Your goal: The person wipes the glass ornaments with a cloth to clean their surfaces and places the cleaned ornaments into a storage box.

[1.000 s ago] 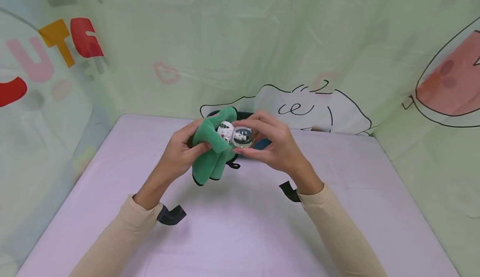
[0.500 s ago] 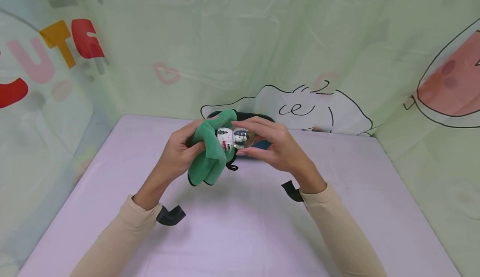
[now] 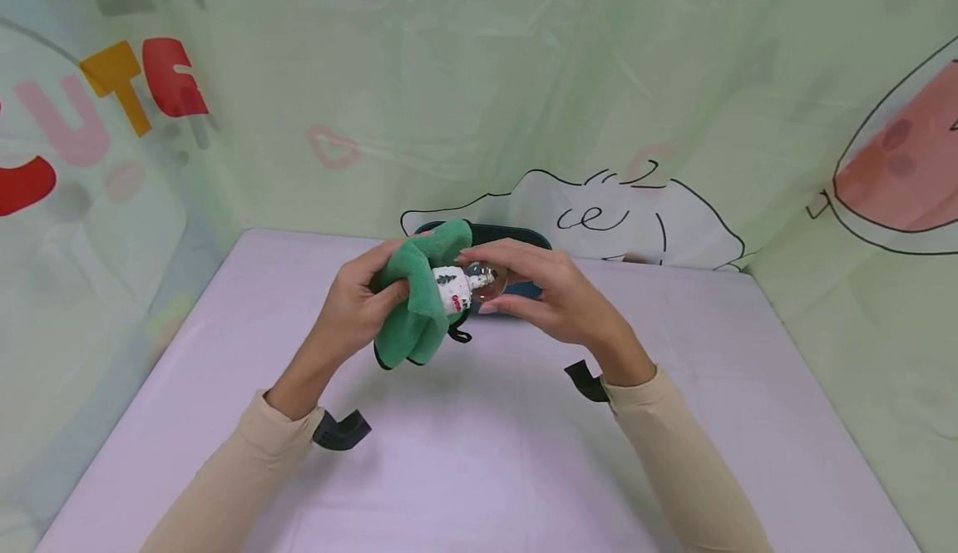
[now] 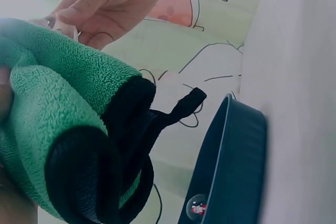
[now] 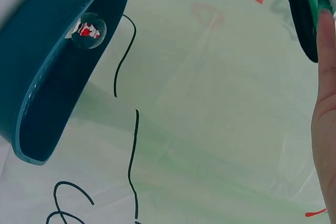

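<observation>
In the head view a small snow globe (image 3: 453, 289), with a white printed base and a clear dome, lies sideways between the two hands. My left hand (image 3: 362, 299) grips a green cleaning cloth (image 3: 419, 312) with dark edging, which wraps around the base end of the globe. The right hand (image 3: 554, 291) holds the dome between thumb and fingertips. Folds of the cloth (image 4: 58, 103) fill much of the left wrist view and hide most of the globe there. Only part of the right hand (image 5: 326, 103) shows in the right wrist view.
Behind the hands stands a dark blue tray (image 3: 516, 233), partly covered by them. A second globe with a red and white figure (image 5: 88, 31) sits inside it. A printed curtain (image 3: 479, 96) closes off the back of the lilac-covered table (image 3: 479, 453).
The snow globe has turned in the fingers, so a different side of its base and dome faces up. The right hand has shifted slightly, and the cloth has dropped a little to the left.
</observation>
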Available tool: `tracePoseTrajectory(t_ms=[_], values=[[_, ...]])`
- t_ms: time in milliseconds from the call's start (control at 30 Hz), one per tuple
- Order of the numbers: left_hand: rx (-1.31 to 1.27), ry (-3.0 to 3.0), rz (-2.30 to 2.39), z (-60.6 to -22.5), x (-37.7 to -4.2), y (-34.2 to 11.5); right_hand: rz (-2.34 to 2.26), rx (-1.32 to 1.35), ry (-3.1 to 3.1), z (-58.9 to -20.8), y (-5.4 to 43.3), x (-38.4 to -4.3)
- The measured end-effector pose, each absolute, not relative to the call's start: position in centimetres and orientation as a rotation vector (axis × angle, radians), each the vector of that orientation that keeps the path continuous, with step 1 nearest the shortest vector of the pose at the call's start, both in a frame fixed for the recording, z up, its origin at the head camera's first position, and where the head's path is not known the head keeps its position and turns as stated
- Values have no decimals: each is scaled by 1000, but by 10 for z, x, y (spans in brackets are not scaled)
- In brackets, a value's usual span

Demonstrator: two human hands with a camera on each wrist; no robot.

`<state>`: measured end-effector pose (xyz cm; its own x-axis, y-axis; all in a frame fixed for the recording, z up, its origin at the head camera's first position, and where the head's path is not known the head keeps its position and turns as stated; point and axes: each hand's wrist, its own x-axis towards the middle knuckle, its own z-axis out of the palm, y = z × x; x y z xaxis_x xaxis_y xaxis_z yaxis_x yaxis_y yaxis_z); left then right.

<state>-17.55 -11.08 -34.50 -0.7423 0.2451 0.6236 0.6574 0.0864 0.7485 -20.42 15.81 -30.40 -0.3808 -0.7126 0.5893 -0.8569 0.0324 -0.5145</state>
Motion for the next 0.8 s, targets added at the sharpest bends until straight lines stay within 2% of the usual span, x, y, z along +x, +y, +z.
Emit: tracePoseTrajectory(t_ms=[800], values=[[-914,-2052,-1794,-346,-174,-110,1191,1387,-2015,-305,152,-202]])
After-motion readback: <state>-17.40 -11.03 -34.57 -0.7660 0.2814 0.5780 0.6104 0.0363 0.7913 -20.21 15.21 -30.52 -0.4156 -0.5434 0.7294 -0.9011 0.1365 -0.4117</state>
